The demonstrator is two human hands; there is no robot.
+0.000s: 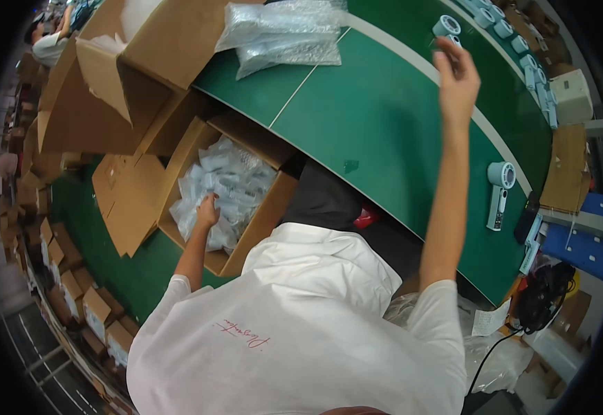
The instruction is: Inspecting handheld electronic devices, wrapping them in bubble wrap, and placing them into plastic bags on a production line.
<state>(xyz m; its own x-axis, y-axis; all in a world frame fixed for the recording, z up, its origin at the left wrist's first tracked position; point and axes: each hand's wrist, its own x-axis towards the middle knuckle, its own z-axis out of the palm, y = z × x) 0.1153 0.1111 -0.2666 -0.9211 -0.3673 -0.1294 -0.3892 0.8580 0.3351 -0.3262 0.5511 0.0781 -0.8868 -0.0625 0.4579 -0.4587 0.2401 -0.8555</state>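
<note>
Head view, looking down over a white shirt [301, 332]. The left hand [207, 209] reaches into an open cardboard box [256, 228], its grip buried among clear bagged items [222, 183] that surround it on all sides. The right hand [456, 72] is raised over the green tabletop [377, 117], fingers closed on a pale blue handheld fan [447, 28]. Beyond this grip, to its right, runs a row of similar fans [516, 38]; below it, nearer the body, one fan [500, 194] lies alone. Left of it rest bubble-wrap bags [281, 34].
</note>
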